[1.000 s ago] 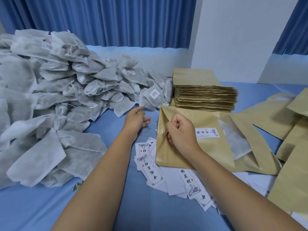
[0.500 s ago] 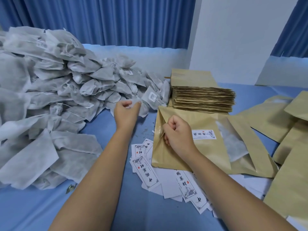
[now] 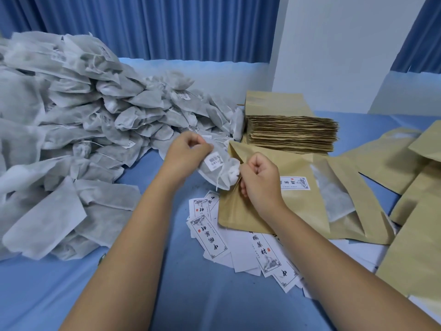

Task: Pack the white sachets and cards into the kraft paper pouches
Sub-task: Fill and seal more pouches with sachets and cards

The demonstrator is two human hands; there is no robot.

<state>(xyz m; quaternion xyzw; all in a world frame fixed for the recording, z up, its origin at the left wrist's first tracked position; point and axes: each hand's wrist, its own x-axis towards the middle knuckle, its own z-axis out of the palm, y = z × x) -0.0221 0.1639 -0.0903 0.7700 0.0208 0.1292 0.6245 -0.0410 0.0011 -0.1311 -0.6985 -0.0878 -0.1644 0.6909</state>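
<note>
Sachet (image 3: 218,167) is hanging from the left hand (image 3: 186,154), which is pinching its upper end. Its long axis is slanting down and rightward into the mouth of the pouch (image 3: 274,211). The right hand (image 3: 259,180) is gripping that mouth's lip. The pouch is lying mid-table (image 3: 191,295), its bottom pointing toward the right edge.

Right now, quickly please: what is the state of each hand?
Left hand: closed, holding a white fabric sachet with a barcode label.
Right hand: closed, pinching the mouth edge of a brown kraft paper pouch.
</note>
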